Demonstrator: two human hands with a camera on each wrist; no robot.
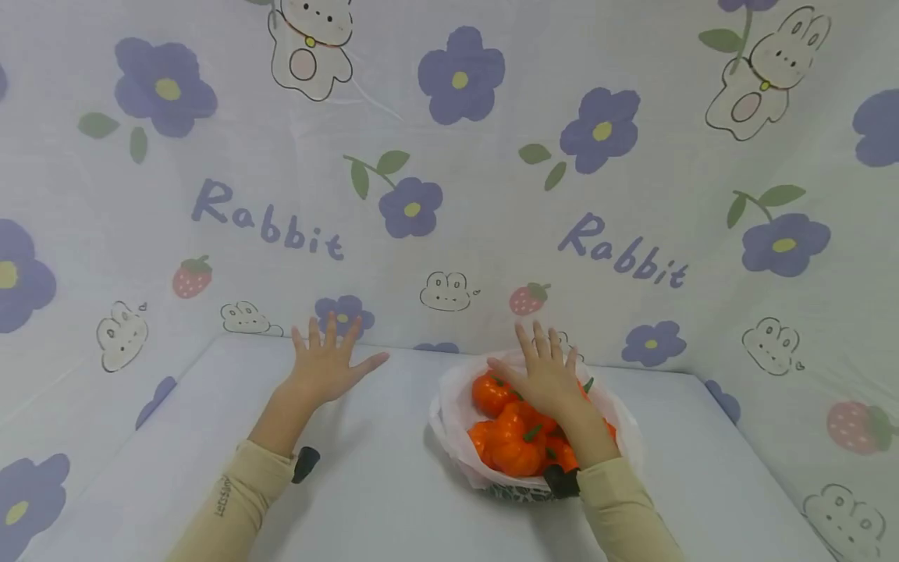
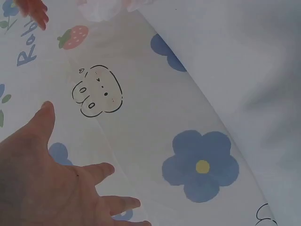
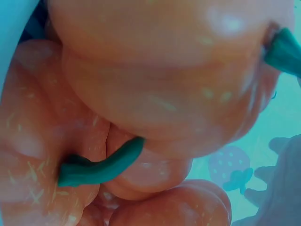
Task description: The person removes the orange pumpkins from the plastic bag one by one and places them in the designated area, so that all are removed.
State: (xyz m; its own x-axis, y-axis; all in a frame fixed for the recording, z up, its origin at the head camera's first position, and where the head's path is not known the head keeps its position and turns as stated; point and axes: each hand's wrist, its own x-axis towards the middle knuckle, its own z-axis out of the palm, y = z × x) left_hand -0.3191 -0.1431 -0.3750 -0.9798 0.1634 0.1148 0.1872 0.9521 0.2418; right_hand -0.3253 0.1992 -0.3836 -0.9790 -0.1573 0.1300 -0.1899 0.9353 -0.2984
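Observation:
My left hand [image 1: 325, 365] is held over the left half of the white table, its fingers spread and nothing in its grasp. In the left wrist view the left hand [image 2: 51, 181] shows straight, parted fingers. Above a round basket [image 1: 521, 493] hangs my right hand [image 1: 551, 382], also with fingers spread and holding nothing. Several glossy orange pumpkins [image 1: 516, 449] with green stems fill the basket, over a white liner [image 1: 449, 414]. The right wrist view shows a pumpkin [image 3: 174, 94] up close, with the right hand [image 3: 284, 179] at the right edge. Part of the pile is hidden under that hand.
A white table [image 1: 379, 484] bears the basket right of its middle. Behind and at the sides hangs a pale cloth [image 1: 492, 179] printed with purple flowers, rabbits and strawberries. Small black devices [image 1: 305, 464] sit at both wrists.

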